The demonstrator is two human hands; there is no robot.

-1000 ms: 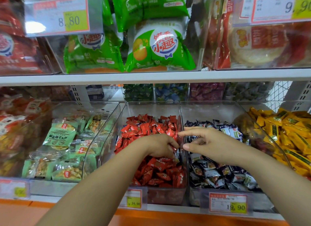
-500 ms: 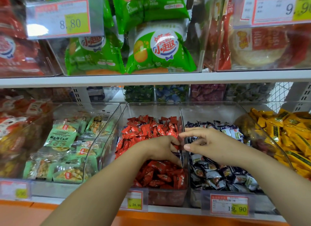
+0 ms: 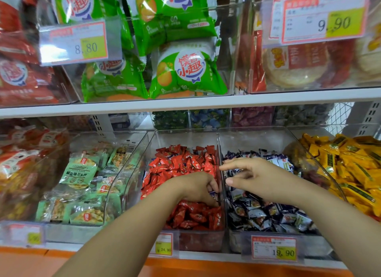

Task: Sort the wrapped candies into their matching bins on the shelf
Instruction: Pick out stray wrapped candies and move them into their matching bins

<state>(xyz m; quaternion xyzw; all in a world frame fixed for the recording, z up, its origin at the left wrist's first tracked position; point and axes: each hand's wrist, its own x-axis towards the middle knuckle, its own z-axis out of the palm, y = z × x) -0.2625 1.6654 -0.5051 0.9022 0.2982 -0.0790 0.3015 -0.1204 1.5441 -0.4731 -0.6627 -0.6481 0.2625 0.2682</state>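
Note:
A clear bin (image 3: 186, 137) in the middle of the lower shelf holds red wrapped candies (image 3: 181, 163). To its right, a second clear bin (image 3: 257, 138) holds dark blue wrapped candies (image 3: 266, 212). My left hand (image 3: 194, 187) is down in the red bin against the divider, fingers curled. They pinch a small dark blue wrapper (image 3: 212, 193) that peeks out at the fingertips. My right hand (image 3: 258, 177) hovers over the dark blue bin, thumb and fingers spread and holding nothing.
Yellow wrapped bars (image 3: 350, 165) fill the bin at far right, and green snack packs (image 3: 80, 173) fill the bin at left. Price tags (image 3: 274, 250) hang on the bin fronts. The upper shelf (image 3: 185, 103) carries large green and red bags close overhead.
My left hand has sunk lower into the red candies beside the divider and curled its fingers tighter. My right hand has stayed hovering over the dark blue bin.

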